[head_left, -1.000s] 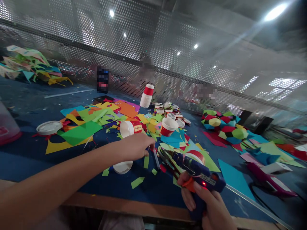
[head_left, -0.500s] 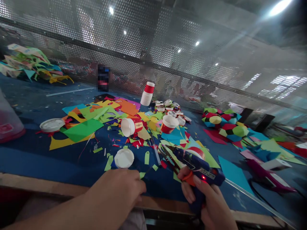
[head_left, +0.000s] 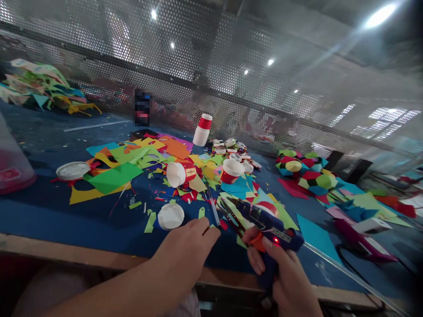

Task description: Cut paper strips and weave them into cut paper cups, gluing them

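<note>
Worktable: one, blue top (head_left: 109,233), brown front edge (head_left: 66,252). Perforated screen (head_left: 178,53): grey, round-holed, rising behind the table; dark rail (head_left: 99,56) across it, slanting down rightward in view. Ceiling (head_left: 317,22): grey, dim. Lamp (head_left: 380,16): one, elongated, bright, upper right. Lights (head_left: 154,14): several, small, white, scattered. Windows (head_left: 391,119): gridded panes, daylit in appearance, far right.

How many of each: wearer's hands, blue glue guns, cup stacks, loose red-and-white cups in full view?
Wearer's hands: 2 (left hand, right hand)
Blue glue gun: 1
Cup stack: 1
Loose red-and-white cups: 2 (lying cup, upright cup)
Total: 6

Not counted: red-and-white piece partly hidden behind the glue gun.
</note>
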`<action>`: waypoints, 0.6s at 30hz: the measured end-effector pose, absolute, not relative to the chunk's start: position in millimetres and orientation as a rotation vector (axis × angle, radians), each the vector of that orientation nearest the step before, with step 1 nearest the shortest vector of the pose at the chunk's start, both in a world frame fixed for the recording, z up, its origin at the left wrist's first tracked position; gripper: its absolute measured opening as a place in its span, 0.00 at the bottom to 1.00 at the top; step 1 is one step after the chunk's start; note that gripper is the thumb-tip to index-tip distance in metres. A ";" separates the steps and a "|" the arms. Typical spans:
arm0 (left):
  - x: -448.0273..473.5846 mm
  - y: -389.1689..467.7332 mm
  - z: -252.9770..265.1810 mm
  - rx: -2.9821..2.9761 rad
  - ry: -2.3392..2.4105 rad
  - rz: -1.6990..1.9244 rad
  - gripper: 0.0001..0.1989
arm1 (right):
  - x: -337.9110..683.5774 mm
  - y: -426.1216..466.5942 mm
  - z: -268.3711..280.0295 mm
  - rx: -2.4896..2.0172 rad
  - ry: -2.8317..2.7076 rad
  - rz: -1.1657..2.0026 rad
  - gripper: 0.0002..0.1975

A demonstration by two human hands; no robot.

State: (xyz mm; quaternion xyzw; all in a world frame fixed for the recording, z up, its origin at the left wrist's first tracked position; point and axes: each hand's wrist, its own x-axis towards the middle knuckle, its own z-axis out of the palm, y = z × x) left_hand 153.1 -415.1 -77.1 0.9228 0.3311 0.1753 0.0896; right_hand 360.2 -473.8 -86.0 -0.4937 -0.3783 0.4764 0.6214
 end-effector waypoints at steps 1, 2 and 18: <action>152.3 -414.4 -78.4 2.674 0.998 0.580 0.11 | 360.3 -473.7 -86.0 -1.142 -0.866 1.101 0.13; 150.8 -413.8 -79.9 2.629 1.014 0.624 0.09 | 360.4 -473.6 -85.9 -1.147 -0.863 1.107 0.13; 119.8 -437.4 -118.3 3.005 0.907 1.488 0.19 | 362.6 -474.4 -66.7 -1.353 -0.926 1.298 0.19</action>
